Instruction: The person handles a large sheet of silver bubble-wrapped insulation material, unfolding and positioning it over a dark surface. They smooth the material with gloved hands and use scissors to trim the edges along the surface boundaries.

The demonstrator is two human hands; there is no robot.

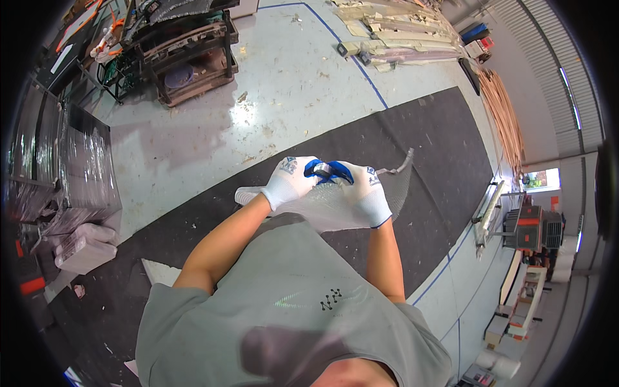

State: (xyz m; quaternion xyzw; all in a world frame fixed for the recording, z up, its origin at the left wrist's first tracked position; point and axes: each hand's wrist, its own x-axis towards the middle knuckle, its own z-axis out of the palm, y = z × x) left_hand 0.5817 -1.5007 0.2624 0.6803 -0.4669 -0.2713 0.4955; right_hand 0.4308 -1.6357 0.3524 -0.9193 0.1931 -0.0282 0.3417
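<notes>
Centrally, at mid-frame: left hand (290,182) and right hand (362,192), both in white knit gloves with blue-coated fingers, fingertips meeting at a small pale item between them; what that item is cannot be told. Both hands are curled closed, fingers pinched together over the top edge of a mesh sheet (335,206).

Mesh sheet: translucent grey-white, fine-woven, semi-stiff. It hangs beneath and between the hands, spreads to the right of the frame, and ends in a narrow raised corner strip at centre right. A rolled or folded end shows just left of the left hand.

Beneath: dark floor mat (425,142), broad, running diagonally from lower left to upper right, flecked with small pale scraps. Around it: pale concrete floor (284,77), glossy, marked with blue tape lines.

Upper left: dark metal cart (193,58) with shelves of clutter. Left edge: wrapped pallet stack (77,168), shiny film-covered, with white sacks below it. Top centre-right: pile of pale flat boards (393,32). Right: bundle of copper-coloured rods (506,116). Lower right: machine with orange housing (532,226), white rolls near it.

Foreground, bottom: the person's grey T-shirt, bare forearms rising to the hands.
</notes>
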